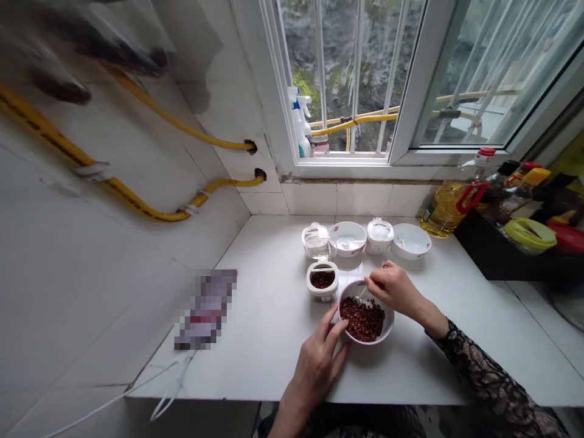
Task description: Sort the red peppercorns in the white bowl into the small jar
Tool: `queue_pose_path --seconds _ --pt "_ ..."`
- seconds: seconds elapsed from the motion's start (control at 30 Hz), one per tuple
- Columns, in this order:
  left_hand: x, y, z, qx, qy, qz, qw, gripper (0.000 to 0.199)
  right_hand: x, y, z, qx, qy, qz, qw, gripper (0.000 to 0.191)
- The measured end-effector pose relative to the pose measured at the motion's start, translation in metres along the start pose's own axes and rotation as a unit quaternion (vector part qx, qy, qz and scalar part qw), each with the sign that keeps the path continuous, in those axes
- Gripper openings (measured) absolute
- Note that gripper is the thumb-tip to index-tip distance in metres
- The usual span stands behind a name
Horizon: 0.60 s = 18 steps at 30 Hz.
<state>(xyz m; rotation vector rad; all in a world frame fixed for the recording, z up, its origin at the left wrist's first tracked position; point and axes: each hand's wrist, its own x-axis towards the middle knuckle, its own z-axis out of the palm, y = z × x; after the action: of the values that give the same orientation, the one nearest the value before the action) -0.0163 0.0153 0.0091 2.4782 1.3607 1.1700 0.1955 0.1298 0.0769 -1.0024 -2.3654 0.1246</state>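
Note:
A white bowl (389, 328) with a pink rim stands on the counter, partly filled with dark red Sichuan peppercorns (362, 321). My left hand (319, 359) grips its left side, the fingers at the rim and the thumb lower down. Between the closed fingers of my right hand (391, 287) is the handle of a small white spoon (361, 295); its tip dips into the peppercorns. Just behind the bowl, to the left, sits an open seasoning jar (335, 284) with more dark red peppercorns inside.
Behind are a lidded jar (314, 243), a white bowl (347, 250), a jar of white grains (379, 234) and another bowl (411, 246). An oil bottle (442, 210) and a black rack (479, 243) of bottles stand right. A blurred-out object (207, 310) and cable (176, 377) lie left.

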Motion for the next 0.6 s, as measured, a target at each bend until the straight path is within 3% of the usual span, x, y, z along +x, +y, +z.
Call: queue_pose_path --seconds 0.17,0.33,0.6 --pt "0.000 0.001 -0.001 -0.005 -0.002 -0.002 1.000 0.030 0.000 0.004 -0.002 0.102 -0.005 0.117 0.988 0.045" --pt "0.000 0.001 -0.001 -0.003 0.000 -0.002 1.000 0.029 0.000 0.007 -0.004 0.243 -0.035 0.223 0.943 0.047" --pt "0.001 0.002 -0.002 -0.005 -0.002 -0.004 1.000 0.031 -0.001 0.012 0.002 0.343 -0.040 0.284 0.894 0.051"
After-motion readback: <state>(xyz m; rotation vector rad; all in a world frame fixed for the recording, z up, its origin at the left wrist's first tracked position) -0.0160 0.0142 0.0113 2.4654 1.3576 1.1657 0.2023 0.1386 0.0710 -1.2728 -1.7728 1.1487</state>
